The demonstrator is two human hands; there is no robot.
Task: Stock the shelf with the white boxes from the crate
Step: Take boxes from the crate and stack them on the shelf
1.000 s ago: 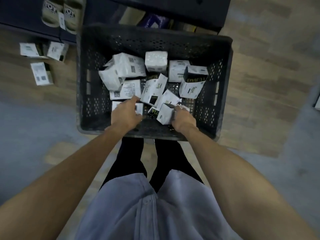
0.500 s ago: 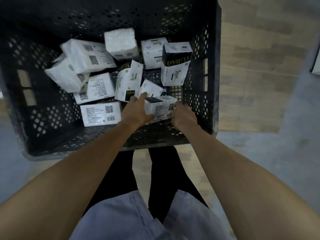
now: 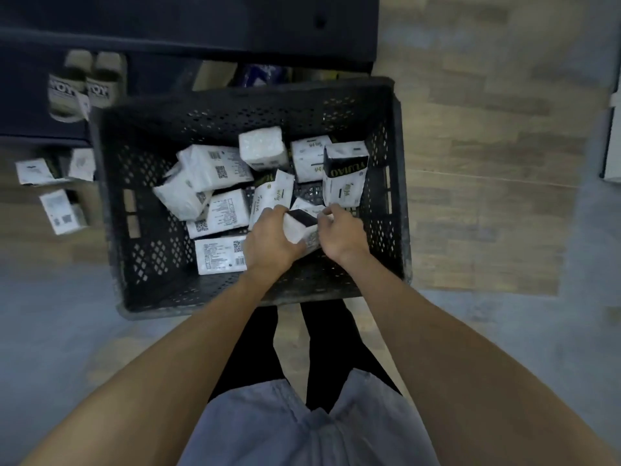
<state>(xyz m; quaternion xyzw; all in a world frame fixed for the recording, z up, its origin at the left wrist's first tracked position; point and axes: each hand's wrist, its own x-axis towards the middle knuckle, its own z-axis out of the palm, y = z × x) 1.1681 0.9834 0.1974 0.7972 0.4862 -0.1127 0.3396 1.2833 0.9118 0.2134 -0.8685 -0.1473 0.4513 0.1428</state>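
A black perforated crate [image 3: 111, 210] stands on the floor in front of my legs, holding several white boxes with black print. Both hands reach into its near right part. My left hand [image 3: 268, 242] and my right hand [image 3: 341, 235] grip one white box with a black end [image 3: 300, 227] between them, tilted above the crate floor. Another white box [image 3: 220, 258] lies flat just left of my left hand. A box marked in large letters [image 3: 344, 176] stands upright at the right wall. The dark shelf unit [image 3: 168, 25] runs along the top.
Three white boxes [image 3: 37, 171] lie on the floor left of the crate, below the shelf. Two beige packs [image 3: 80, 85] sit in the shelf at the upper left. A white object [image 3: 613, 142] shows at the right edge. Wooden flooring lies to the right of the crate.
The head view has pulled back and up, showing the shelf and floor boxes again. Both hands have drawn the held box together and tipped it up slightly.
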